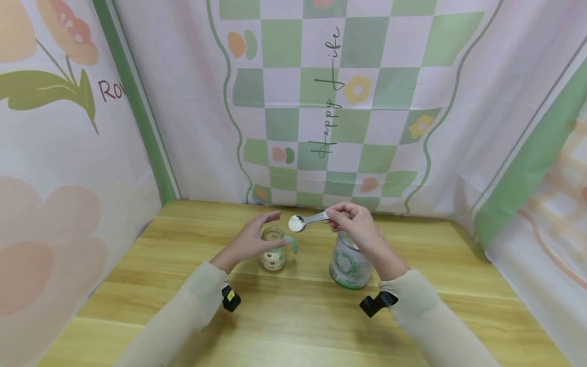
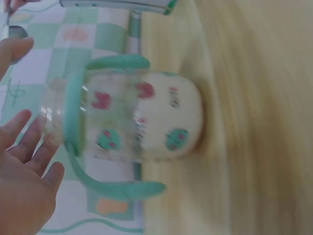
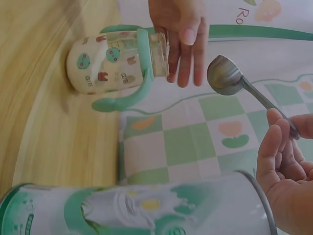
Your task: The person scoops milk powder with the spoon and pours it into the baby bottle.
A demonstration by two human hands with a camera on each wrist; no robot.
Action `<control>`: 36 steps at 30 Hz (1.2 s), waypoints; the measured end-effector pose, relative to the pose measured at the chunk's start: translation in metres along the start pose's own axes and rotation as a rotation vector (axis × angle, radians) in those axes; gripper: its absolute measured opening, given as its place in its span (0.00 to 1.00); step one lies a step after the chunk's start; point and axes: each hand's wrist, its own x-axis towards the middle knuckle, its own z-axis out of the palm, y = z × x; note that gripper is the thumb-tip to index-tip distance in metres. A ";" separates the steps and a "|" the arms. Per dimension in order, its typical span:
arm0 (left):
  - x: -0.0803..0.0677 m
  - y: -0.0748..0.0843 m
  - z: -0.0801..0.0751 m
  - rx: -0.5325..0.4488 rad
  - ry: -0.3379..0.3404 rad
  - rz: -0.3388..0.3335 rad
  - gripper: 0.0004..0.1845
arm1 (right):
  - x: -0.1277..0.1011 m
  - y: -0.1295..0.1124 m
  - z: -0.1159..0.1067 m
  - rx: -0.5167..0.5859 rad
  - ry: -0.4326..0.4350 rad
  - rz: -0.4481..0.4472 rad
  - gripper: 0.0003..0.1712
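A clear baby bottle (image 1: 273, 261) with a mint-green two-handled collar stands uncapped on the table, part-filled with something whitish. My left hand (image 1: 249, 238) is at its neck, fingers spread and loosely bent. In the left wrist view the fingertips (image 2: 36, 142) lie right at the bottle's rim. My right hand (image 1: 355, 224) pinches a metal scoop (image 3: 225, 76) by the end of its handle. White powder (image 1: 296, 223) heaps in the scoop's bowl, held higher than the bottle and just to its right. Below the right hand stands an open formula can (image 1: 349, 267), its mouth partly hidden by that hand.
The wooden table (image 1: 293, 326) runs back to a hanging cloth (image 1: 275, 86) with a green and white check. More printed cloth (image 1: 59, 168) closes off the left side. Dark wrist cameras (image 1: 231, 298) sit at both sleeves.
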 end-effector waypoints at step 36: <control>-0.014 -0.050 0.019 -0.140 0.038 -0.208 0.44 | 0.011 0.003 0.050 -0.292 0.005 -0.114 0.11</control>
